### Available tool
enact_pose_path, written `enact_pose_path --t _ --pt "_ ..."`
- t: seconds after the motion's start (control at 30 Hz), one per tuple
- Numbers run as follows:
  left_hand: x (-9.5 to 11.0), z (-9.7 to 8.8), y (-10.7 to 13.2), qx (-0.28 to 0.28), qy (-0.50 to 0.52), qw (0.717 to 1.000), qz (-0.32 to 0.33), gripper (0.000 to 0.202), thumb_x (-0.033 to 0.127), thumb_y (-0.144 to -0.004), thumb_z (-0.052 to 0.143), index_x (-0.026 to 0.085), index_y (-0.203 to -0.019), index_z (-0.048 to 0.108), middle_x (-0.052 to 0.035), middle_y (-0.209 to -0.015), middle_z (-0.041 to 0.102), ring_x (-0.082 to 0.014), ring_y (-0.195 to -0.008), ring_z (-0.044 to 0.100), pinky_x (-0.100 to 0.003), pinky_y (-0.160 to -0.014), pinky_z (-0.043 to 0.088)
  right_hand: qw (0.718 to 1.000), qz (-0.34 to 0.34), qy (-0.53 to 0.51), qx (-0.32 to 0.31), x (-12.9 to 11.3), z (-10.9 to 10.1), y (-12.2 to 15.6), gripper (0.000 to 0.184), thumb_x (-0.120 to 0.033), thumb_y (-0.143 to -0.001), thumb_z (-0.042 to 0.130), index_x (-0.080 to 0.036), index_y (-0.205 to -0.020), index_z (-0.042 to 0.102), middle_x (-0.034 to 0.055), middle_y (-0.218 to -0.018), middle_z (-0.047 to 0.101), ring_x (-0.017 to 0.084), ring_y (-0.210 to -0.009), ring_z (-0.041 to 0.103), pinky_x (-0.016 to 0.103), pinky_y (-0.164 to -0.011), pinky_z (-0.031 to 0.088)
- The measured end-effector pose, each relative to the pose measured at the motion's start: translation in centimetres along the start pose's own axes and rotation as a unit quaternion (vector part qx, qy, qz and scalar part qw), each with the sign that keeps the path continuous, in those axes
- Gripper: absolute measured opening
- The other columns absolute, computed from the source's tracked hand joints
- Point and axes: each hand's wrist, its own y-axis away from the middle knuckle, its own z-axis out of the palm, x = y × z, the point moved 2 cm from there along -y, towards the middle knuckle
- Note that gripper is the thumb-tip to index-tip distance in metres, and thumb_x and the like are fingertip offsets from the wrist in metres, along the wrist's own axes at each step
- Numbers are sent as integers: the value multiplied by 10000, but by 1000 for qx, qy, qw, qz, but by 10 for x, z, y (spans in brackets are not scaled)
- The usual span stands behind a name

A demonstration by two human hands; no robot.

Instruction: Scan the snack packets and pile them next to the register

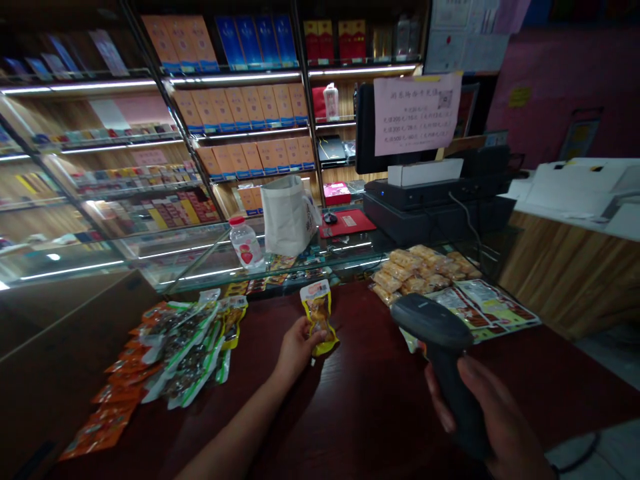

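My left hand [296,347] pinches a small yellow snack packet [319,315] and holds it upright above the dark red counter [370,400]. A dark grey handheld barcode scanner [440,347] is gripped in my right hand [493,420], fingers wrapped round its handle, its head turned toward the packet. To the left of my left arm lies a spread of orange, green and white snack packets [170,347].
A heap of small golden snack packs [425,267] and flat printed packets [483,303] lie at the counter's right. Behind stand a glass display case [200,257] with a bottle [245,243] and a white bag [287,213], a register [430,193], and lit shelves of boxes [245,107].
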Motion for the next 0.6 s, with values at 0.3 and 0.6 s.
enact_pose_path --t 0.3,0.6 --pt "24 86 -56 -36 -37 992 -111 814 203 -722 796 189 -1387 326 -112 -1069 691 -217 -708 726 -334 -578 610 998 24 -46 22 -6 -44 0 499 -653 -834 568 -162 -816 653 36 -535 608 151 -449 497 264 -460 423" --pt "47 106 -80 -114 -255 953 -114 411 322 -835 675 126 -1175 554 -79 -713 707 -196 -465 655 -300 -478 554 998 53 -17 4 -2 -55 14 561 -708 -824 542 -157 -822 648 23 -514 572 155 -463 491 277 -495 427"
